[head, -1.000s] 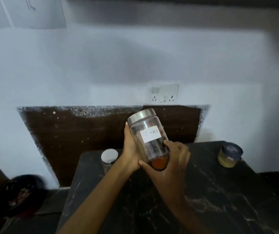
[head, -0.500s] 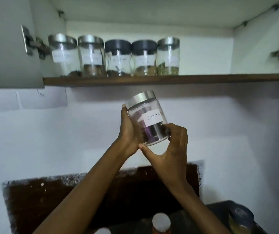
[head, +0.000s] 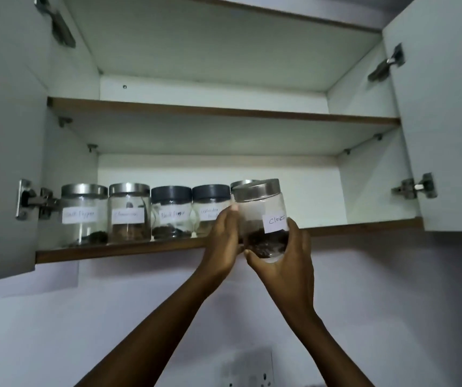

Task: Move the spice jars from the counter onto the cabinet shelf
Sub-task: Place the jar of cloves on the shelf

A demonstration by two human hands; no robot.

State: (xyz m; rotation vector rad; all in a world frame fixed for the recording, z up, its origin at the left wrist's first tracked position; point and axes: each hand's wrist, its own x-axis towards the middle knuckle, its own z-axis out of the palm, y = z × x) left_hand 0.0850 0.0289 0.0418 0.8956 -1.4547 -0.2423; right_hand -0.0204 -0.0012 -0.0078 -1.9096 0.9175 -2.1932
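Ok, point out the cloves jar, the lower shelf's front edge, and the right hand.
cloves jar (head: 260, 208): head view, clear glass wall.
lower shelf (head: 364, 229): head view, brown front edge.
right hand (head: 288, 263): head view, back of hand.

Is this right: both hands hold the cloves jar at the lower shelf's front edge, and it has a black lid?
Not quite. The head view shows the cloves jar has a silver metal lid, not a black one. The rest stands: the left hand and right hand both hold it at the front edge of the lower shelf.
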